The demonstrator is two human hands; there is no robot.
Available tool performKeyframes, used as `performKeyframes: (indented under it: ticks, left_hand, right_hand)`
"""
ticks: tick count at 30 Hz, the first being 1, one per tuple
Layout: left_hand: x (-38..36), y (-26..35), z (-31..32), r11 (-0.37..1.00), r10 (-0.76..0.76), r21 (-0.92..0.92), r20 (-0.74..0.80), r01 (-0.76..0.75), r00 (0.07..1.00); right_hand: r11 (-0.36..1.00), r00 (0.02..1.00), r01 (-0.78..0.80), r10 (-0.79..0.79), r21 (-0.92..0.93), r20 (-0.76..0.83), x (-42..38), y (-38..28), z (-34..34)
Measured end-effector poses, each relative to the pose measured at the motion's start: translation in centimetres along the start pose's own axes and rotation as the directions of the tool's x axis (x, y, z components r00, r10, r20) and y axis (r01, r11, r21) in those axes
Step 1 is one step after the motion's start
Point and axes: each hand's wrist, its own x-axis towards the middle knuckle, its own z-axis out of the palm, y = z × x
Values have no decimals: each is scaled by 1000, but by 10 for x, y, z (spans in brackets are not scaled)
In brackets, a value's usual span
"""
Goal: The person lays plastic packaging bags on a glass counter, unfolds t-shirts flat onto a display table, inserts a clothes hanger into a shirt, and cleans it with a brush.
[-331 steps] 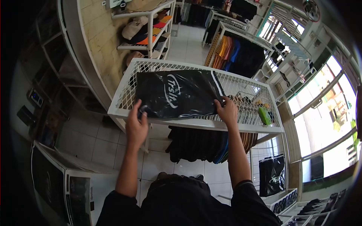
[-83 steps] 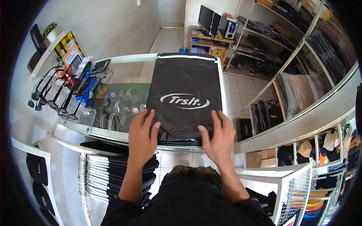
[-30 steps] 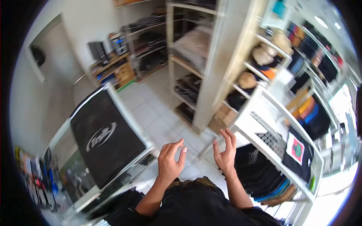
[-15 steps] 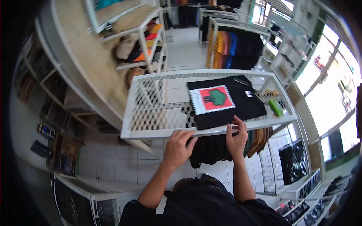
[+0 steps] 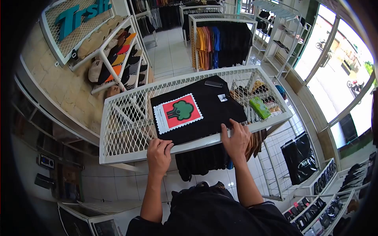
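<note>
Mesh table: I take the white mesh table [image 5: 122,158] as my landmark; it stands directly before the person's body.
Black shirt: I see the folded black shirt [image 5: 214,112] lying flat on the mesh table, reaching its near rim, with bare mesh to the left.
Print: on the shirt is a red stamp-like print [image 5: 181,111] with a green tree.
Small items: a dark strip [image 5: 213,83] and a white label [image 5: 223,98] lie on the shirt, over the table's right half.
Left hand: I have the left hand [image 5: 159,154] at the table's near rim, by the shirt's near left corner, fingers bunched and the thumb close; I cannot tell whether cloth is pinched.
Right hand: I have the right hand [image 5: 237,139] at the near rim, by the shirt's near right part, thumb and forefinger moderately apart.
Green packet: the green packet [image 5: 260,108] is on the table's right end, just beside the shirt.
Hanging garments: dark garments [image 5: 201,162] hang beneath the table.
Caps: a shelf of caps [image 5: 118,65] stands beyond the table's left part.
Black bag: a black bag with white lettering [image 5: 299,159] is right of the table.
</note>
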Motion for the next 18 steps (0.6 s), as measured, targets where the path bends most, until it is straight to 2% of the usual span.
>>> performKeyframes:
  ticks: [2, 5, 7, 8, 9, 10, 11, 13, 14, 15, 16, 17, 18]
  left_hand:
    - [-6, 14, -7, 999, -5, 48, 24, 4, 1000]
    - [-18, 47, -19, 994, 5, 105, 44, -10, 999]
    - [-27, 75, -18, 999, -33, 32, 121, 29, 992]
    - [-27, 82, -11, 989, 11, -148, 178, 16, 984]
    - [-26, 88, -3, 946, 66, -324, 225, 11, 972]
    - [-25, 93, 6, 913, 92, -407, 193, -6, 977]
    - [-19, 93, 4, 915, 87, -403, 182, -6, 979]
    - [-8, 87, -4, 968, 11, -250, 117, 19, 993]
    - [-5, 75, -6, 985, -48, -166, 33, 52, 998]
    - [-3, 66, -12, 983, -153, -99, 6, 153, 988]
    - [-1, 49, -14, 979, -206, -20, -61, 205, 977]
    - [1, 35, -16, 978, -207, -19, -71, 207, 976]
    - [2, 22, -17, 962, -257, 60, -134, 266, 957]
  right_hand:
    - [999, 1000, 27, -27, -45, 8, 9, 0, 4]
    - [997, 998, 69, -69, 31, 1, 25, 4, 21]
    - [972, 990, 137, -141, 191, 10, 46, 8, 40]
    - [965, 992, 29, -60, 262, 110, 59, 6, 49]
    - [952, 989, 65, -100, 300, 104, 72, 8, 60]
    - [928, 990, 94, -124, 361, 60, 81, 7, 67]
    - [897, 989, 131, -148, 422, 6, 90, 5, 72]
    - [897, 989, 136, -148, 420, -3, 89, 1, 65]
    - [901, 990, 131, -140, 413, -9, 86, 0, 60]
    - [900, 989, 135, -146, 415, -4, 79, 2, 53]
    - [944, 993, 82, -106, 320, 60, 69, 7, 45]
    - [975, 991, 35, -61, 219, 115, 63, 9, 41]
    - [974, 991, 40, -67, 223, 115, 57, 8, 36]
